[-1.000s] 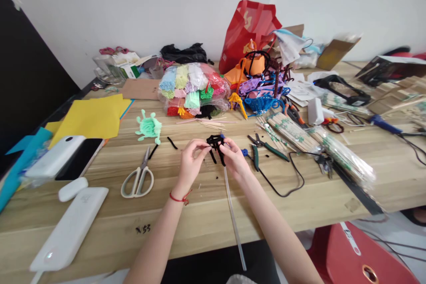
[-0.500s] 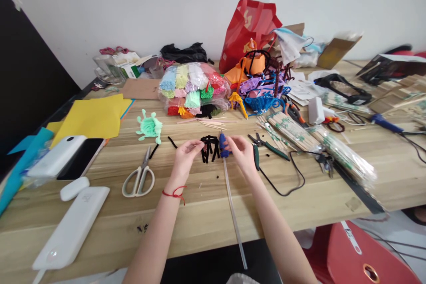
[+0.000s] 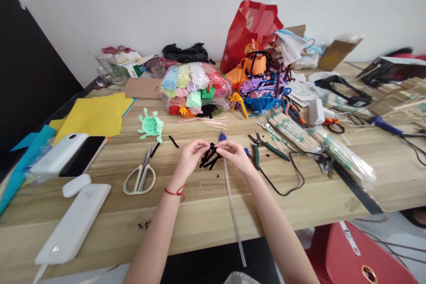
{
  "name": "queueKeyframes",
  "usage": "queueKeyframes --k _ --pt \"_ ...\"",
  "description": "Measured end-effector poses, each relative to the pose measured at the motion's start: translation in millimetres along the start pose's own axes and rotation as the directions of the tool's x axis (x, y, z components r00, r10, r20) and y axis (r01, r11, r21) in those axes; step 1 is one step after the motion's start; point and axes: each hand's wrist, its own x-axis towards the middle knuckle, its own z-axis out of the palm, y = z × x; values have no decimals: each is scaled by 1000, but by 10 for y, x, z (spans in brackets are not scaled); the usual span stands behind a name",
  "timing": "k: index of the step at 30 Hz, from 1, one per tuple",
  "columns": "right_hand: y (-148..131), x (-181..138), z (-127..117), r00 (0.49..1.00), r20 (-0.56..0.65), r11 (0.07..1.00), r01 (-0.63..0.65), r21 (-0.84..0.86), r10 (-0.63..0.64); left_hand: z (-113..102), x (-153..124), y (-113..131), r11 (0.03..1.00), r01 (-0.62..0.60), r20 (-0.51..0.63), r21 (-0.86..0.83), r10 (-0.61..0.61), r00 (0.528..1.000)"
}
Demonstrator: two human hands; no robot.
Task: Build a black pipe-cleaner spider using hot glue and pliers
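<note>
Between my two hands is a small black pipe-cleaner figure (image 3: 210, 159) with several fuzzy strands hanging down. My left hand (image 3: 190, 159) pinches its left side with thumb and forefinger. On the opposite side, the fingertips of my right hand (image 3: 235, 156) close on its upper right. A blue glue gun (image 3: 222, 136) lies partly hidden behind my right hand, and its long clear glue stick (image 3: 233, 213) runs toward the table's near edge. Left of my hands are white-handled scissors (image 3: 140, 177), a loose black pipe-cleaner piece (image 3: 173, 141) and a mint-green pipe-cleaner figure (image 3: 151, 126).
Green-handled pliers (image 3: 273, 151) and a black cord (image 3: 296, 186) lie right of my hands. Packs of wooden sticks (image 3: 346, 155) are beyond them. A bag of coloured pipe cleaners (image 3: 195, 88) and a red bag (image 3: 249, 35) stand behind. A white power bank (image 3: 73, 226) lies front left.
My right hand has moved left from the glue gun to the black figure. My left hand has shifted slightly right, and the figure is now raised and tilted between both hands.
</note>
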Motion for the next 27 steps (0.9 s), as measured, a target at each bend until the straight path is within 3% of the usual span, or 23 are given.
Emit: queueKeyframes --k 5,11,22,27 --pt "8 5 -4 999 -26 999 -36 41 38 -13 -8 -12 986 -124 26 108 122 992" --pt "-7 2 -21 997 -77 999 -31 -40 28 -14 -28 81 926 -292 13 239 298 955" --pt "-36 -20 -78 993 23 987 -109 -118 113 1 -55 98 925 -272 2 265 282 959" --pt "-9 -3 -62 996 -60 994 -76 -79 71 20 -55 90 960 -216 -29 177 224 974"
